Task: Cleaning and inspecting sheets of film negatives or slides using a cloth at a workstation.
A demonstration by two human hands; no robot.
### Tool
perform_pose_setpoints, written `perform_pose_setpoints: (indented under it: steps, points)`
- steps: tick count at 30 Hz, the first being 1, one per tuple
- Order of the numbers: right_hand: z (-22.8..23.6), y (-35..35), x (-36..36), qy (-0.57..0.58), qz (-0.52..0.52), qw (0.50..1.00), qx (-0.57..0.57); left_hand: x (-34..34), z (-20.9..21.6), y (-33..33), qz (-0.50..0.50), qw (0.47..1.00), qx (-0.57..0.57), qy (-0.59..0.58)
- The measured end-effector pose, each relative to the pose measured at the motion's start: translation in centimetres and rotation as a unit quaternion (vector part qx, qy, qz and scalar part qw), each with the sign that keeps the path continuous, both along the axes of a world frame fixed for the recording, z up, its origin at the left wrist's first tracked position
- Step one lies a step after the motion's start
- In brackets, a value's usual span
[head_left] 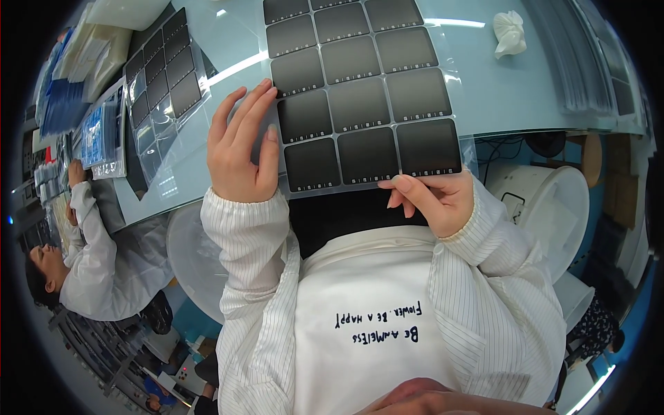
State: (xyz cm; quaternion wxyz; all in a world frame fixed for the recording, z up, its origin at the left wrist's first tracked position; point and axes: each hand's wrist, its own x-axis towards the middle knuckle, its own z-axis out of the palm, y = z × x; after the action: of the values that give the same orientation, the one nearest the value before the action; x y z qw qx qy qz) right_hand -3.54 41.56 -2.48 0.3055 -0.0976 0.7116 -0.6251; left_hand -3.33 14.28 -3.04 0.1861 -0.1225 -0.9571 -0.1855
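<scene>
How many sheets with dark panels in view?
2: center sheet at the left hand and right hand; left-side sheet. More may be hidden underneath.

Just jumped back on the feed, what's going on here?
The right hand pinches the near edge of a sheet of dark panels at the table. The left hand is open, fingertips by that sheet's left edge. A second panelled sheet lies farther left, and a crumpled white wad lies to the right.
</scene>
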Motion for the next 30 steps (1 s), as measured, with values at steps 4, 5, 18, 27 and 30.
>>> perform_pose_setpoints:
  steps: [4,5,18,27,30]
  points:
    - [-0.3,0.3,0.1,0.021,0.015,1.000,0.007,0.1,0.1,-0.2,-0.008,1.000,0.000,0.000]
    - [-0.4,0.3,0.1,0.040,0.013,0.999,0.015,0.1,0.1,-0.2,-0.008,1.000,0.000,0.002]
    - [0.1,2.4,-1.9,0.129,-0.211,0.969,-0.006,0.3,-0.2,-0.4,0.006,0.997,0.070,0.022]
    - [3.8,9.2,-5.6,0.268,-0.422,0.866,-0.019,0.5,0.3,-0.1,0.006,0.999,0.051,0.018]
    - [6.4,12.3,-7.0,0.295,-0.512,0.806,-0.025,0.4,0.4,0.0,0.004,0.999,0.047,0.017]
